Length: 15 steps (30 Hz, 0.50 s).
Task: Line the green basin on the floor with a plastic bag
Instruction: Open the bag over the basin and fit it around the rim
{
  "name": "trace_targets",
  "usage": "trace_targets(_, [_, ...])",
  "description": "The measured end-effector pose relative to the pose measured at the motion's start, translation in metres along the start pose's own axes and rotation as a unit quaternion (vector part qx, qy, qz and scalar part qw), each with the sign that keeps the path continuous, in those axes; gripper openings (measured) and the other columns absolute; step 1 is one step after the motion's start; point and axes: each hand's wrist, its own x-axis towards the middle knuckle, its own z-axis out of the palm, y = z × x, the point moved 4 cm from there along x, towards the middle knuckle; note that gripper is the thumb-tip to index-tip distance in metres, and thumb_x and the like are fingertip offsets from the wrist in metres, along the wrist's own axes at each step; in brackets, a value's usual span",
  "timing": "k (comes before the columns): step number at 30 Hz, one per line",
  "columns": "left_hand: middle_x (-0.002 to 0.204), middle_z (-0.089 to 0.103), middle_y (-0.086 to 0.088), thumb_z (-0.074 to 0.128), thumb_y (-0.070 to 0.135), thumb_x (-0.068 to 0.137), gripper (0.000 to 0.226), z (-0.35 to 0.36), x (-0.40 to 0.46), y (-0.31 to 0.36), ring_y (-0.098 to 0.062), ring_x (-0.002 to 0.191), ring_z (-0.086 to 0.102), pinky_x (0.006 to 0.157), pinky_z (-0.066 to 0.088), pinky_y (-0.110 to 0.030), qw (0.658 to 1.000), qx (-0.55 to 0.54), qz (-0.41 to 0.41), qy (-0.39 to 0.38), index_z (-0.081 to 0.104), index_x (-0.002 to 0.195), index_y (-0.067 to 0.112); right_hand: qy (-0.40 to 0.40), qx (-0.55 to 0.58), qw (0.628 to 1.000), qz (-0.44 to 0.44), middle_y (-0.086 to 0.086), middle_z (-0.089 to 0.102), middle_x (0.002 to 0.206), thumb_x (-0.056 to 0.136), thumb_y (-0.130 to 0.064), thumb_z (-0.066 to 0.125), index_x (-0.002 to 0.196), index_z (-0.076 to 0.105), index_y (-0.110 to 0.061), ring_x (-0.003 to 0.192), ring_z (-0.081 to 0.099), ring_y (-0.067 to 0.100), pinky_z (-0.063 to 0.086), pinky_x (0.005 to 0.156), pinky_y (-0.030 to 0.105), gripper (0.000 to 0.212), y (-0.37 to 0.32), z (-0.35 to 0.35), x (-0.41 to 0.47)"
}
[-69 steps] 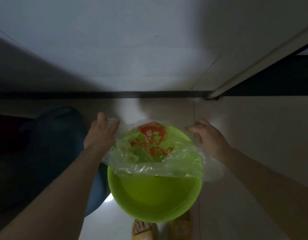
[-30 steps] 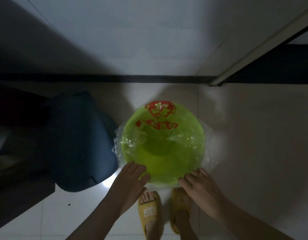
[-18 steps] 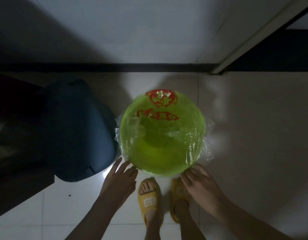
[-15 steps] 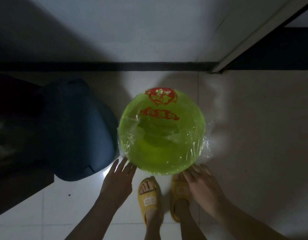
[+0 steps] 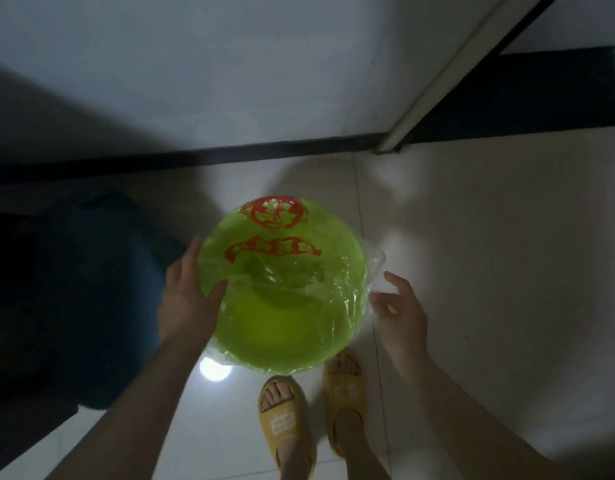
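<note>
One green basin [image 5: 285,327], one plastic bag [image 5: 375,271], two hands, two slippers

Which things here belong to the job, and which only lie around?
Job: basin; bag stretched over it; left hand on the rim; right hand open beside the bag.
Lying about: dark blue bundle; yellow slippers; door frame.

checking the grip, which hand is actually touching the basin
The left hand: its thumb lies over the basin's rim. The right hand is open beside the rim, clear of it.
</note>
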Motion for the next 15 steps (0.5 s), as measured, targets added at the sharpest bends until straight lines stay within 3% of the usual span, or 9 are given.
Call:
trace_targets(4, [0.132, 0.048, -0.021, 0.064, 0.014, 0.081, 0.072, 0.011, 0.019, -0.005, -0.042, 0.113, 0.050, 0.085, 0.041, -0.041, 0.999, 0.007, -0.008, -0.044, 0.028, 0.140, 0.034, 0.076, -0.091, 0.986, -0.117, 0.007, 0.063, 0.064, 0.086, -0.002, 0.060, 0.090, 0.054, -0.010, 0.057, 0.057, 0.024, 0.038, 0.054, 0.025, 0.010, -0.005, -0.002, 0.020])
trace_targets(7, [0.134, 0.049, -0.019, 0.062, 0.006, 0.080, 0.074, 0.013, 0.022, -0.009, -0.042, 0.115, 0.050, 0.092, 0.042, -0.046, 0.999, -0.018, -0.005, -0.042, 0.027, 0.140, 0.032, 0.096, -0.093, 0.990, -0.050, 0.011, 0.066, 0.066, 0.084, -0.001, 0.062, 0.082, 0.054, -0.007, 0.059, 0.061, 0.028, 0.045, 0.057, 0.031, 0.010, 0.015, -0.001, 0.035])
trace_targets(9, [0.135, 0.049, -0.020, 0.061, 0.007, 0.082, 0.074, 0.015, 0.023, -0.013, -0.044, 0.115, 0.051, 0.095, 0.043, -0.049, 0.998, -0.031, -0.020, -0.045, 0.026, 0.141, 0.034, 0.051, -0.083, 0.995, -0.001, 0.009, 0.067, 0.066, 0.080, 0.001, 0.065, 0.077, 0.058, -0.006, 0.060, 0.062, 0.025, 0.043, 0.055, 0.024, 0.010, 0.028, 0.010, 0.043])
trace_targets(12, [0.137, 0.048, -0.021, 0.060, 0.006, 0.084, 0.073, 0.018, 0.024, -0.015, -0.044, 0.115, 0.050, 0.094, 0.043, -0.050, 0.998, -0.038, -0.021, -0.052, 0.024, 0.141, 0.035, -0.065, -0.104, 0.992, 0.034, 0.005, 0.064, 0.062, 0.075, 0.003, 0.064, 0.071, 0.063, -0.006, 0.049, 0.055, 0.012, 0.035, 0.043, 0.004, 0.010, 0.034, 0.035, 0.053])
trace_targets(14, [0.137, 0.048, -0.020, 0.060, 0.006, 0.084, 0.073, 0.018, 0.026, -0.016, -0.043, 0.116, 0.049, 0.094, 0.043, -0.050, 0.997, -0.051, -0.028, -0.053, 0.024, 0.141, 0.034, -0.146, -0.071, 0.983, 0.087, 0.003, 0.063, 0.063, 0.077, 0.007, 0.061, 0.076, 0.066, -0.003, 0.040, 0.055, -0.001, 0.037, 0.042, 0.000, 0.011, 0.037, 0.041, 0.060])
trace_targets(15, [0.138, 0.047, -0.018, 0.062, 0.007, 0.084, 0.074, 0.017, 0.027, -0.016, -0.042, 0.118, 0.049, 0.095, 0.042, -0.049, 0.996, -0.061, -0.029, -0.055, 0.024, 0.141, 0.034, -0.198, -0.041, 0.970, 0.132, 0.004, 0.065, 0.068, 0.079, 0.008, 0.059, 0.081, 0.068, -0.003, 0.043, 0.058, -0.003, 0.048, 0.050, 0.007, 0.014, 0.039, 0.040, 0.062])
